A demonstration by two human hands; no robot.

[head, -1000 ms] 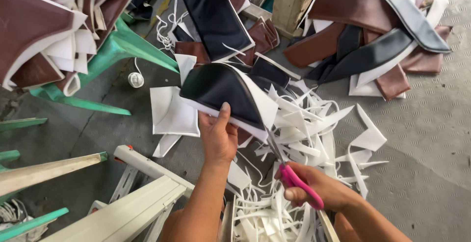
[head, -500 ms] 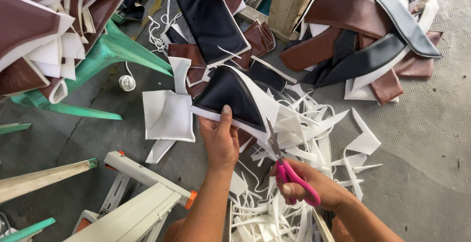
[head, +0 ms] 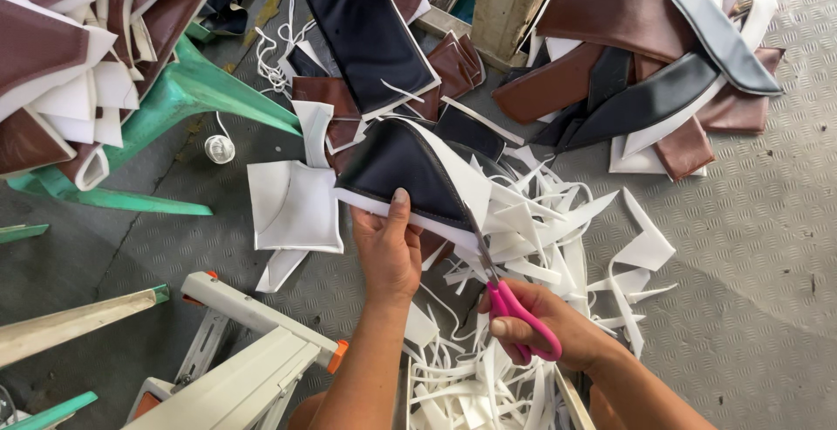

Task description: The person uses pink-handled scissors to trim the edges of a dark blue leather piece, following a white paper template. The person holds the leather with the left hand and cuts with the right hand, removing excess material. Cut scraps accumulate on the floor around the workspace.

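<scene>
Left hand [head: 390,251] with fingers clamped on the lower edge of a triangular black leather panel [head: 410,173], thumb on top; the panel's long axis runs from upper left to lower right. Right hand [head: 549,330], fingers closed through the pink-handled scissors [head: 506,286], blades pointing up at the panel's white foam edge. White foam trimmings [head: 540,221] lie just right of the panel on the floor [head: 750,247].

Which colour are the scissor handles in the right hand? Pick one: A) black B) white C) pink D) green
C, the right hand grips scissors with pink handles, their blades at the edge of the black piece that the left hand holds.
</scene>
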